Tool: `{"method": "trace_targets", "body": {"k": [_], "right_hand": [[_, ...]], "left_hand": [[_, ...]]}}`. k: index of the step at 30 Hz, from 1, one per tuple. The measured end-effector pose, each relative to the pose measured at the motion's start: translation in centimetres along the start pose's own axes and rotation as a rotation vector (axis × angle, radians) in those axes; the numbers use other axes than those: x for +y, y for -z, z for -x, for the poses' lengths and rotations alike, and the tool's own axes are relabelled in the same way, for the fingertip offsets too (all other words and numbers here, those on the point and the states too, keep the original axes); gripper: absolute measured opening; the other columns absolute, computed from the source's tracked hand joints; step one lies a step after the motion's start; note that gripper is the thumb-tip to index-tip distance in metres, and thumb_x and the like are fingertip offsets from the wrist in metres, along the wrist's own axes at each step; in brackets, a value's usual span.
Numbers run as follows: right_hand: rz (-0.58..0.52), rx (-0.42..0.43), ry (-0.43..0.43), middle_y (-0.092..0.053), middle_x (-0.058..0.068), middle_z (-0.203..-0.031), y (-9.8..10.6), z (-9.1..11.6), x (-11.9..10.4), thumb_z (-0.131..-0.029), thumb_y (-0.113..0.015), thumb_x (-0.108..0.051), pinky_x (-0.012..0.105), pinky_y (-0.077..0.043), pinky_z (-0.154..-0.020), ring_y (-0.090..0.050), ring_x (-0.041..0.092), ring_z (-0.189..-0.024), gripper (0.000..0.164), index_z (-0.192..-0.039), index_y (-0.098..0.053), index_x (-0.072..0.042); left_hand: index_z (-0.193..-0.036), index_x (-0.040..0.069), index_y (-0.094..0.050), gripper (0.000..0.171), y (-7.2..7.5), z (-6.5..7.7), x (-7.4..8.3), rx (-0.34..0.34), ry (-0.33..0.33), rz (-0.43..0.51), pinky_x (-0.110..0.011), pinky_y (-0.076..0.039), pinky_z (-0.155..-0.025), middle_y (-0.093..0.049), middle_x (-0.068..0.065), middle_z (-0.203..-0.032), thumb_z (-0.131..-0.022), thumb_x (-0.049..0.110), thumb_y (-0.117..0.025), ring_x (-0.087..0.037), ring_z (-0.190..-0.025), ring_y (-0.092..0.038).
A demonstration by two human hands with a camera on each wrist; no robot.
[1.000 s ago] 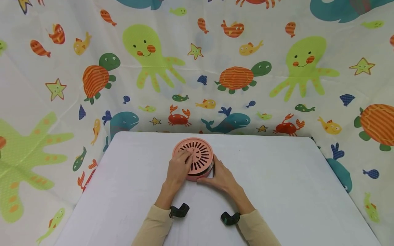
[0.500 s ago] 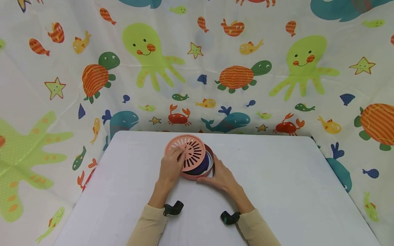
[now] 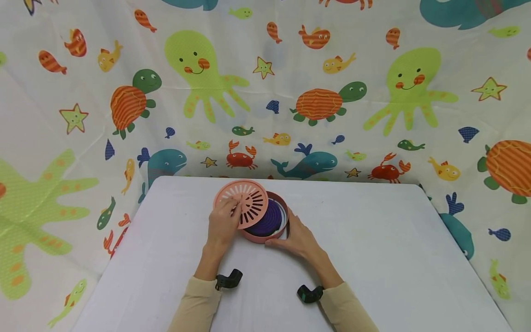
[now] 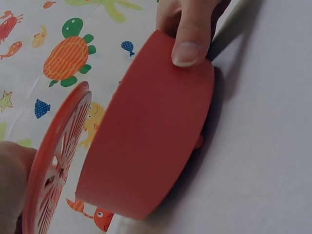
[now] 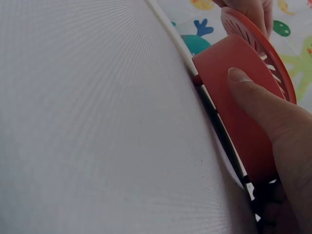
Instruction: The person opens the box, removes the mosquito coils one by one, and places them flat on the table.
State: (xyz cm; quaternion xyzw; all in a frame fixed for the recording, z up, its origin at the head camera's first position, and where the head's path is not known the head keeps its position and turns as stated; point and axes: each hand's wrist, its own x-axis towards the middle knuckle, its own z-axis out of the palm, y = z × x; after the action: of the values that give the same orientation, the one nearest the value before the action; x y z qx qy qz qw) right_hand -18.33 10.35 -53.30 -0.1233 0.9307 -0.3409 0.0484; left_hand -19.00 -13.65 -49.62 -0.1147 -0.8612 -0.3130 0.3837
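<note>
In the head view my left hand (image 3: 222, 220) pinches the middle of a round pink slotted lid (image 3: 256, 208). The lid is held above the left part of a round pink mosquito coil holder (image 3: 258, 239), tilted and apart from it in the left wrist view. A dark purple mosquito coil (image 3: 270, 218) shows inside the holder, its left part hidden under the lid. My right hand (image 3: 299, 236) grips the holder's right side, with the thumb (image 5: 258, 100) on its outer wall (image 5: 239, 117). Small feet lift the holder slightly off the table.
The white table (image 3: 373, 240) extends around the holder, its back edge close behind it. A curtain (image 3: 265, 92) printed with sea animals hangs beyond that edge. Black wrist cameras (image 3: 229, 279) sit at both sleeves.
My left hand has lifted the lid and carried it leftward off the holder, uncovering the purple coil. My right hand has stayed in place on the holder.
</note>
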Motion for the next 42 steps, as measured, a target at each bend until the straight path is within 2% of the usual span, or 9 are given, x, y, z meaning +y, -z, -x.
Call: {"method": "trace_targets", "body": {"k": [8, 13, 20, 27, 35, 42], "right_hand": [[0.006, 0.008, -0.003, -0.035, 0.003, -0.163, -0.2, 0.0, 0.1, -0.062, -0.074, -0.082, 0.058, -0.043, -0.113, -0.040, 0.029, -0.147, 0.128, -0.162, -0.009, -0.034], [0.002, 0.011, -0.005, -0.035, 0.002, -0.163, -0.2, 0.0, 0.1, -0.062, -0.074, -0.082, 0.058, -0.043, -0.113, -0.040, 0.028, -0.148, 0.128, -0.162, -0.009, -0.034], [0.000, 0.012, 0.007, -0.035, -0.001, -0.163, -0.2, -0.1, 0.2, -0.062, -0.073, -0.082, 0.058, -0.043, -0.113, -0.039, 0.027, -0.148, 0.127, -0.162, -0.009, -0.035], [-0.008, 0.018, 0.030, -0.034, -0.001, -0.163, -0.2, -0.2, 0.3, -0.063, -0.074, -0.081, 0.058, -0.043, -0.113, -0.039, 0.028, -0.148, 0.126, -0.162, -0.010, -0.035], [-0.016, 0.019, 0.044, -0.036, -0.001, -0.162, -0.2, -0.2, 0.4, -0.063, -0.074, -0.081, 0.059, -0.044, -0.112, -0.040, 0.028, -0.147, 0.125, -0.161, -0.012, -0.035], [-0.014, 0.017, 0.036, -0.037, 0.000, -0.161, -0.2, -0.2, 0.4, -0.062, -0.075, -0.081, 0.059, -0.045, -0.111, -0.042, 0.027, -0.146, 0.126, -0.161, -0.011, -0.036]], "left_hand": [[-0.093, -0.003, -0.077, 0.009, 0.5, -0.1, -1.5, 0.022, 0.029, -0.016, -0.042, -0.063, -0.074, -0.075, -0.017, -0.092, -0.086, 0.002, -0.075, -0.030, -0.086, -0.073], [-0.090, -0.004, -0.077, 0.007, 0.9, -0.2, -2.1, 0.057, 0.027, -0.003, -0.043, -0.062, -0.070, -0.075, -0.017, -0.090, -0.085, -0.001, -0.075, -0.029, -0.081, -0.072], [-0.086, -0.004, -0.076, 0.004, 1.4, -0.3, -3.0, 0.086, 0.066, 0.001, -0.042, -0.061, -0.068, -0.075, -0.017, -0.089, -0.085, -0.001, -0.073, -0.029, -0.079, -0.071], [-0.090, -0.005, -0.078, 0.008, 1.9, -0.3, -3.9, 0.125, 0.078, -0.018, -0.040, -0.061, -0.066, -0.075, -0.018, -0.090, -0.083, -0.003, -0.075, -0.028, -0.077, -0.072], [-0.082, -0.007, -0.075, 0.003, 2.2, -0.2, -4.5, 0.155, 0.087, -0.033, -0.042, -0.059, -0.061, -0.074, -0.020, -0.085, -0.081, -0.005, -0.074, -0.030, -0.072, -0.071], [-0.080, -0.008, -0.074, 0.003, 2.2, 0.1, -5.4, 0.176, 0.114, -0.051, -0.044, -0.058, -0.063, -0.073, -0.020, -0.082, -0.080, -0.005, -0.073, -0.031, -0.070, -0.069]]}}
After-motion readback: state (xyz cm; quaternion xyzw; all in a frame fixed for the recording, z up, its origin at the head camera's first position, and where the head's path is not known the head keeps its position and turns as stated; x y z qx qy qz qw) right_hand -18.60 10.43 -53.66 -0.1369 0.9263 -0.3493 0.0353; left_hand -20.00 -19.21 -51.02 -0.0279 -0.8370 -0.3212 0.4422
